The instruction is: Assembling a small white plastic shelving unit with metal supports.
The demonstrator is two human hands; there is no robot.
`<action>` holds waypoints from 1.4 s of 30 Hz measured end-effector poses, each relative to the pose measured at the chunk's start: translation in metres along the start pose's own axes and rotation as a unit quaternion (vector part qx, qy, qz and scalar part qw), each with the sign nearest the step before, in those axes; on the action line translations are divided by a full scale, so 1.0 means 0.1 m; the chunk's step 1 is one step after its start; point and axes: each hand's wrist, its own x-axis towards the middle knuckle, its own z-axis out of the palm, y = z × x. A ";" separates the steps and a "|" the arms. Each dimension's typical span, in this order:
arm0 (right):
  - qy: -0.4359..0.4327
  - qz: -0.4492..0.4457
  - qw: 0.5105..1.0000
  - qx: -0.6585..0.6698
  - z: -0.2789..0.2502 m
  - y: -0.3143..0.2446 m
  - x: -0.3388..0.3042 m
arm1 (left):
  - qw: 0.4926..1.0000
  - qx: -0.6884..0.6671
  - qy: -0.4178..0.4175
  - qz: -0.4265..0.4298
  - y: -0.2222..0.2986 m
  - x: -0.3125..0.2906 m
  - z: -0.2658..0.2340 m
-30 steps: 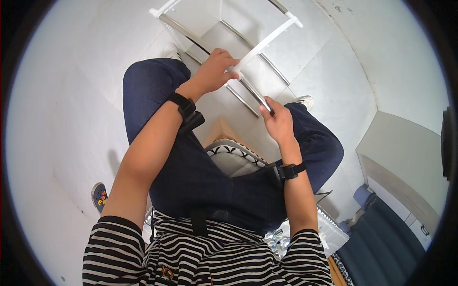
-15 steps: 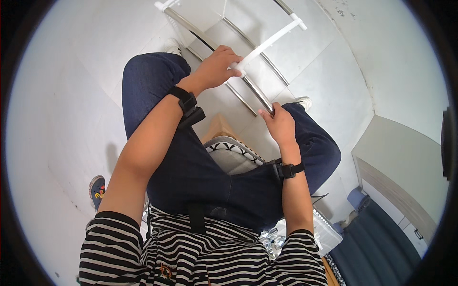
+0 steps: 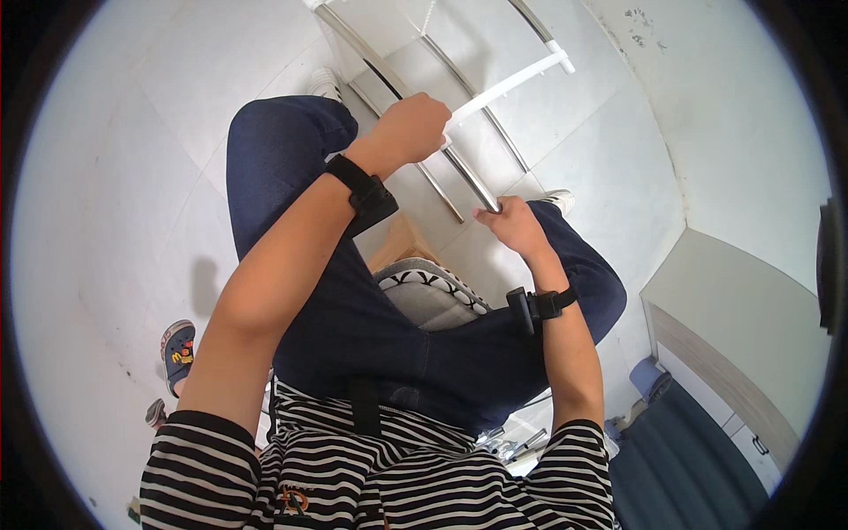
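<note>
Fingers wrapped, my left hand (image 3: 412,131) grips the near end of a white plastic crossbar (image 3: 512,84), hiding part of the joint. From that joint a shiny metal tube (image 3: 468,177) runs toward me, and my right hand (image 3: 515,223) is closed around its lower end, thumb along the side. The crossbar belongs to a light frame of metal tubes and white plastic fittings. Its far end meets another metal tube (image 3: 534,22). Beyond my left hand a long tube (image 3: 358,40) slants up to the far left. Black straps with small boxes sit on both wrists.
Two thinner metal tubes, one (image 3: 481,97) beyond the crossbar and another (image 3: 442,190) below it, appear on the tiled floor. A padded seat (image 3: 424,296) shows between my knees. At the right stands a pale cabinet (image 3: 724,291) beside a dark blue cushion (image 3: 685,450). A clog-shod foot (image 3: 178,353) is at left.
My left hand has rolled over the joint, its back now turned up. The crossbar and tube have dropped slightly toward me, and my right wrist has turned with the tube end.
</note>
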 end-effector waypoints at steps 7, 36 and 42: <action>0.147 -0.035 0.988 -0.035 0.29 0.00 -0.14 | 0.991 -0.123 0.035 0.037 -0.13 -0.08 -0.02; 0.039 -0.030 0.998 0.045 0.17 0.08 0.06 | 0.977 -0.175 0.023 0.117 -0.32 -0.06 0.05; 0.222 0.001 0.970 -0.103 0.40 -0.06 -0.10 | 0.981 -0.184 0.002 0.064 -0.32 -0.04 -0.04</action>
